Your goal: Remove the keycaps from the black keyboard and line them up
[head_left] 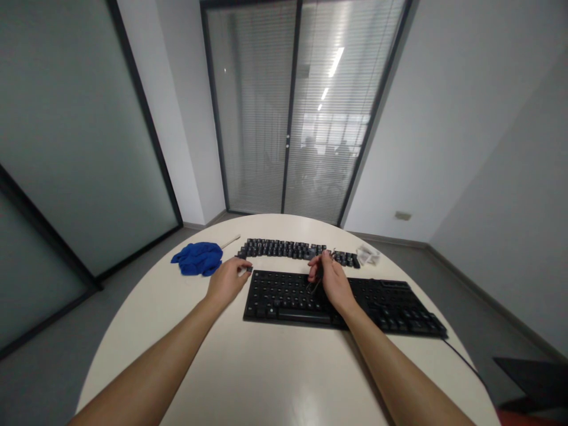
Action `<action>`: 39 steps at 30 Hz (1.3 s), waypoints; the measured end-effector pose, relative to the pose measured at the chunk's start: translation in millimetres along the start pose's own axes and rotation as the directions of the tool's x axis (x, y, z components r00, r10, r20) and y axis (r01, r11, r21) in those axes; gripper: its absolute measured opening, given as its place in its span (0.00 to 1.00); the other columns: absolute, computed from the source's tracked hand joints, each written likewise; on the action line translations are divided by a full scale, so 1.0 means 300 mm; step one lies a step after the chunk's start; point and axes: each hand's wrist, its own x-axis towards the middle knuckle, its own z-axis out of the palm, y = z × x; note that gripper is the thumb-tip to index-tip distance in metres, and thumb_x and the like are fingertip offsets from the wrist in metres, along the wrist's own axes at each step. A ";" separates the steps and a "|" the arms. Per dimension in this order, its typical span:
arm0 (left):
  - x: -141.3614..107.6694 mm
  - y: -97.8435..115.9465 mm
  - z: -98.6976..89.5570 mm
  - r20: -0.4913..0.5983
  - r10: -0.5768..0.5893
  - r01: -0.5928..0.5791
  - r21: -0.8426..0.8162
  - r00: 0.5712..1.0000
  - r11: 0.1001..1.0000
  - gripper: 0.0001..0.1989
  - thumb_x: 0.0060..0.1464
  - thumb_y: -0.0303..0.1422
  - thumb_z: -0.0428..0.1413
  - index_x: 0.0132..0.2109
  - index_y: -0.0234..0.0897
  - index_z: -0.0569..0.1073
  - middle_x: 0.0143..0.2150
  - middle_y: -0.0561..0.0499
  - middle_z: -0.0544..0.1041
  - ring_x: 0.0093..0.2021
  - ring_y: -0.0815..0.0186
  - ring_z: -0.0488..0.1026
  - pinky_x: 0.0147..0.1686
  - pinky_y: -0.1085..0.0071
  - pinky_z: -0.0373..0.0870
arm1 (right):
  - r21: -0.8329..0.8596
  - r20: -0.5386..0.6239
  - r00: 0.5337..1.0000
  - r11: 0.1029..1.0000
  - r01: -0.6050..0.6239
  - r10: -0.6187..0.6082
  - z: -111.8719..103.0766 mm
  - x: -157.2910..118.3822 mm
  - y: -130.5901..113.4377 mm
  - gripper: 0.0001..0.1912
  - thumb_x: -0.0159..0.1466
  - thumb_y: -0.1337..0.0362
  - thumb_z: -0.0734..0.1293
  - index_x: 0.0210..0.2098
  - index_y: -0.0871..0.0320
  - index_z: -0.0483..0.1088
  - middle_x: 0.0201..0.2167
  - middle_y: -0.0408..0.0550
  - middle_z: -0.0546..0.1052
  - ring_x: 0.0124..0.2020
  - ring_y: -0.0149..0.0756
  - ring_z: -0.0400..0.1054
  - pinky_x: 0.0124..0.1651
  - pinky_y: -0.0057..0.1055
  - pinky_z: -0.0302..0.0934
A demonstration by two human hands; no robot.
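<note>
A black keyboard (293,296) lies on the round cream table, with most keycaps off its left and middle parts and keys still on the right end. Behind it, loose black keycaps (279,248) stand in rows. My left hand (227,279) pinches a small black keycap (249,269) at the keyboard's far left corner. Above the keyboard's middle, my right hand (331,277) is closed around a thin wire tool (314,287), whose loop points down toward the keys.
A crumpled blue cloth (197,258) lies at the left, with a thin light stick (231,241) beside it. Clear plastic (368,255) sits behind the keyboard at the right. The keyboard's cable (464,359) runs off the right edge of the table (239,378).
</note>
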 end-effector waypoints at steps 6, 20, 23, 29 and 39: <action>0.000 0.006 0.017 -0.001 0.021 -0.021 0.014 1.000 1.000 0.13 0.52 0.30 0.57 0.45 0.40 0.79 0.46 0.48 0.79 0.43 0.59 0.75 0.40 0.68 0.69 | -0.022 0.003 1.000 1.000 -0.005 0.006 0.000 0.001 -0.004 0.36 0.62 0.32 0.49 0.29 0.56 0.69 0.20 0.44 0.72 0.24 0.37 0.69 0.33 0.32 0.62; -0.009 0.005 0.003 0.037 0.129 -0.131 0.068 0.991 0.989 0.13 0.58 0.28 0.52 0.46 0.42 0.78 0.45 0.47 0.76 0.46 0.59 0.73 0.45 0.67 0.68 | -0.016 0.003 1.000 1.000 0.000 0.000 0.002 0.001 0.003 0.34 0.64 0.35 0.50 0.30 0.57 0.70 0.19 0.43 0.73 0.24 0.36 0.69 0.34 0.31 0.62; -0.005 -0.003 0.014 0.034 0.118 -0.119 0.041 0.992 0.992 0.14 0.57 0.27 0.52 0.46 0.42 0.79 0.46 0.47 0.76 0.47 0.59 0.73 0.46 0.67 0.68 | -0.016 0.007 1.000 1.000 -0.003 0.003 0.001 0.000 0.006 0.34 0.64 0.35 0.50 0.30 0.57 0.70 0.19 0.43 0.73 0.24 0.36 0.69 0.35 0.31 0.62; 0.012 -0.027 0.036 0.031 0.210 -0.211 0.013 0.977 0.977 0.16 0.59 0.26 0.49 0.47 0.41 0.79 0.48 0.47 0.75 0.49 0.60 0.72 0.51 0.67 0.67 | -0.030 0.016 1.000 1.000 -0.003 0.003 0.001 0.001 0.007 0.34 0.65 0.36 0.50 0.31 0.58 0.71 0.20 0.44 0.73 0.24 0.36 0.70 0.34 0.32 0.62; 0.022 -0.027 0.039 -0.016 0.215 -0.214 0.045 0.976 0.976 0.13 0.58 0.29 0.54 0.50 0.38 0.74 0.48 0.46 0.77 0.50 0.56 0.72 0.49 0.63 0.68 | -0.017 0.020 1.000 1.000 -0.013 0.013 0.005 -0.005 -0.007 0.34 0.64 0.35 0.51 0.31 0.57 0.70 0.20 0.43 0.72 0.24 0.35 0.69 0.33 0.31 0.62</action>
